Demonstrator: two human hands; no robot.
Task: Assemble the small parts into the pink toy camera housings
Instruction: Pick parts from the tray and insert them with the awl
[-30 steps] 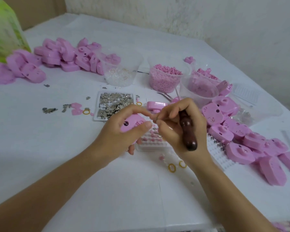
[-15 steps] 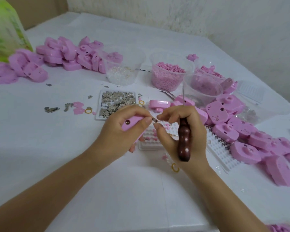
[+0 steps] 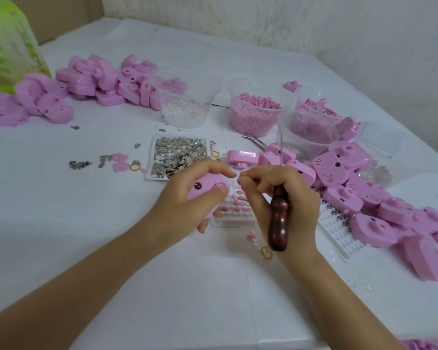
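Left hand [image 3: 185,205] gripped a pink housing [image 3: 206,190] at tabletop [image 3: 86,248] centre; right hand [image 3: 296,198] clenched a wooden-handled tool [image 3: 278,223]. At eleven o'clock, a tray [image 3: 150,162] held metal bits; at twelve, a cup [image 3: 263,87] held pink pellets.

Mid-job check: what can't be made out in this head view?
1. Head view: any part between left hand and right hand, which grips the tool; fingertips hide it.
2. Head view: inside of the housing; left fingers cover it.
3. Head view: green bag; blurred, cut by left edge.
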